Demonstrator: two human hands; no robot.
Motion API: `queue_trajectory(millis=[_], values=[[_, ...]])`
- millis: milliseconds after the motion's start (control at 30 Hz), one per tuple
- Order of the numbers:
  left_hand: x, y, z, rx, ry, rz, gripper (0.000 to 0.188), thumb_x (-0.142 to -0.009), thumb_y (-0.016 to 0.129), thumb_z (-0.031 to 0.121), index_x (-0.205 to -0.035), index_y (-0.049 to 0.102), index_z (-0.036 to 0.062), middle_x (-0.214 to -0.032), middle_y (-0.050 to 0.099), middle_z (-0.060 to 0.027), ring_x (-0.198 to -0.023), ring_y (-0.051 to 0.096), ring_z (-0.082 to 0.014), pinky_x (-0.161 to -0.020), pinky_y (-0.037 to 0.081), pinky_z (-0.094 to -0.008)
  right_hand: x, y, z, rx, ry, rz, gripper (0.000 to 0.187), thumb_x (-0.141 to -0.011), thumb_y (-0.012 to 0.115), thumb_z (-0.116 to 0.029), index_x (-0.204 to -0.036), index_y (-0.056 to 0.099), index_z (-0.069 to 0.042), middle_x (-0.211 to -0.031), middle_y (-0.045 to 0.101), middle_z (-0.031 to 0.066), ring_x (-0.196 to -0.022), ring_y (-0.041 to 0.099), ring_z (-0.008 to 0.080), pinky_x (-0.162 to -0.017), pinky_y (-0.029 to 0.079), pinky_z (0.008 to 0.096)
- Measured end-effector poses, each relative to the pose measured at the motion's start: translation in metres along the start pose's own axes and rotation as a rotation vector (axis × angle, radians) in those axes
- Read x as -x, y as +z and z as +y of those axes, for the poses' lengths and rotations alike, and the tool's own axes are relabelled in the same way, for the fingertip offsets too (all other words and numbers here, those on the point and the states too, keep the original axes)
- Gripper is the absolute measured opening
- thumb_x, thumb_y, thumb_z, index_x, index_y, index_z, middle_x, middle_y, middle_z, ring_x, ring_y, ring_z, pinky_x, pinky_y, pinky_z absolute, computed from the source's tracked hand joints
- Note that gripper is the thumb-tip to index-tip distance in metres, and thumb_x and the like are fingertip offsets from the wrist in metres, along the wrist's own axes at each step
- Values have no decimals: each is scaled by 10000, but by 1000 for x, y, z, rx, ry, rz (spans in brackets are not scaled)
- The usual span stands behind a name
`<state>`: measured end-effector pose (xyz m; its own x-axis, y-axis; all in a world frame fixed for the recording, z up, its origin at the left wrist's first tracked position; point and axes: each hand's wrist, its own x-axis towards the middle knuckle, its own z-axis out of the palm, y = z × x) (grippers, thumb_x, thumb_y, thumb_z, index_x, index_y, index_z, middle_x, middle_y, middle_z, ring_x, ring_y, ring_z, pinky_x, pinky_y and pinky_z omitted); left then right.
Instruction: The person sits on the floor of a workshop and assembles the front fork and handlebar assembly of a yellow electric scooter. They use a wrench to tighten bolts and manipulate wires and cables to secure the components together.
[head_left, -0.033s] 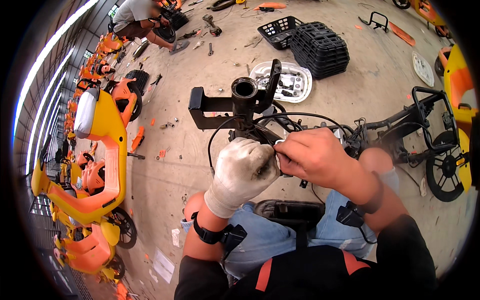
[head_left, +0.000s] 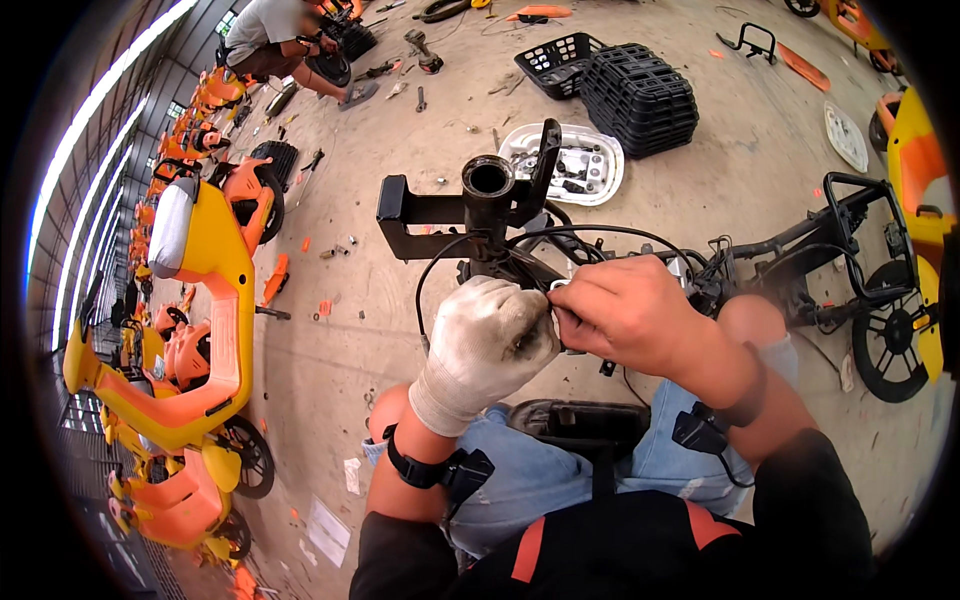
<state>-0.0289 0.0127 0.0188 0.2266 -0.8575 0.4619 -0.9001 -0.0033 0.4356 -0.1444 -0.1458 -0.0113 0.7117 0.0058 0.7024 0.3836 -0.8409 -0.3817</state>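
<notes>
My left hand [head_left: 487,335], in a soiled white work glove, is closed in front of the bare black scooter frame [head_left: 482,222]. My bare right hand [head_left: 632,315] meets it, thumb and forefinger pinched together against the glove. Whatever small part the fingers grip between them is hidden. Black cables [head_left: 600,232] loop from the open head tube [head_left: 489,178] past both hands. A flat black bracket [head_left: 425,222] juts from the tube's left side. Behind my right hand, a bundle of wiring [head_left: 712,275] lies along the frame.
Beyond the frame, a white tray [head_left: 610,188] holds loose metal parts beside stacked black baskets [head_left: 640,105]. A yellow-orange scooter body [head_left: 228,340] stands at left. The frame's rear wheel [head_left: 888,340] is at right. Another person [head_left: 275,40] crouches at the far left among tools.
</notes>
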Motion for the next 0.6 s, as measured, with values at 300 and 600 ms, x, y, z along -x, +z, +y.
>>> queue_trajectory(millis=[300,600], values=[[11,6,0,384,-374,44,104,-758,676,-16,-861,668,-24,-716,636,-154,-625,619,-275,-580,486,-348,-3,1,1,-132,103,71,159,-731,741,-87,-864,661,-56,-731,625,62,-605,628,247,-518,502,351],[9,0,-2,297,-307,-16,89,-749,683,8,-836,684,-8,-745,657,-158,-665,642,-318,-618,509,-382,-4,-1,5,-176,44,-7,131,-757,744,-40,-872,683,-24,-722,649,83,-580,633,249,-498,502,341]])
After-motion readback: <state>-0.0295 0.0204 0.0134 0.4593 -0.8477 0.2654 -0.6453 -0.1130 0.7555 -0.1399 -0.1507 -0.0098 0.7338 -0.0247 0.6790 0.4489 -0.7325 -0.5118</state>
